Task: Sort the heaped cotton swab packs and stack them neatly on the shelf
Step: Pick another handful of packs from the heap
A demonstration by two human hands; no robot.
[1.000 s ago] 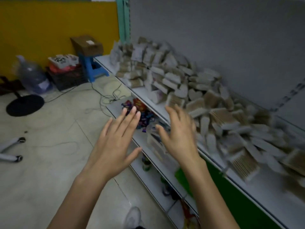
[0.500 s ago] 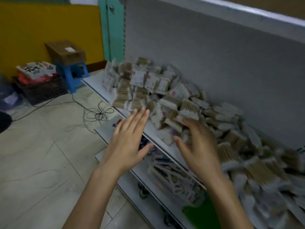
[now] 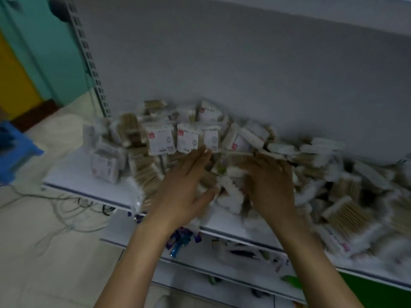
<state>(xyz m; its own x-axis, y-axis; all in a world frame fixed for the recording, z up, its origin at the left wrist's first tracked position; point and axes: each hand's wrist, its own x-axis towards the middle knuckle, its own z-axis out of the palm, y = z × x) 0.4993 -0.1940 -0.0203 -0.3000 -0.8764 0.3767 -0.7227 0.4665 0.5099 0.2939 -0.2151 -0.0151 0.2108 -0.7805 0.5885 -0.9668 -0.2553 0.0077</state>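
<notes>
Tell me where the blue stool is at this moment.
In the head view the blue stool stands on the floor at the far left edge, partly cut off, left of the shelf that bears the cotton swab packs.

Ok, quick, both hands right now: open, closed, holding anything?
Left hand: open, straight fingers on the heap of cotton swab packs.
Right hand: fingers bent into the heap, blurred; grip cannot be told.
</notes>
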